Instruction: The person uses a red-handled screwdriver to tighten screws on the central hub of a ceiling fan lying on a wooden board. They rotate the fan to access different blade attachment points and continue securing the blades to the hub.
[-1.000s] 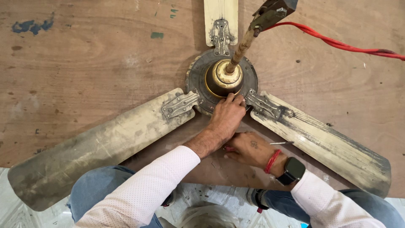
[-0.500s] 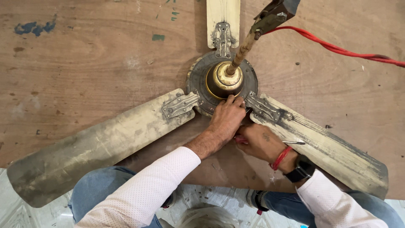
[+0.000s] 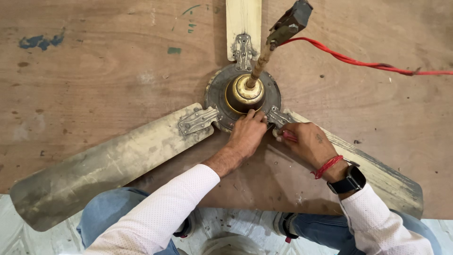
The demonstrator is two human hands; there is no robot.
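An old, dirty ceiling fan lies on a wooden board (image 3: 94, 71), its brass-capped motor hub (image 3: 243, 92) facing up. My left hand (image 3: 247, 134) grips the near edge of the dark motor housing, fingers curled on its rim. My right hand (image 3: 309, 141), with a red thread and a black watch on the wrist, holds a small red-handled tool (image 3: 289, 136) against the metal bracket (image 3: 278, 115) of the right blade (image 3: 377, 165). The tool's tip is hidden. The left blade (image 3: 108, 160) and its bracket (image 3: 198, 120) lie untouched.
The down rod (image 3: 261, 63) rises from the hub toward the camera, with a dark block at its top. A red wire (image 3: 358, 61) runs from it off to the right. A third, cream blade (image 3: 243, 19) points away. My knees in blue jeans (image 3: 108, 217) are at the board's near edge.
My right hand has come up from the board near my left wrist to the right blade's bracket, with the red tool now showing. My left hand stays on the housing.
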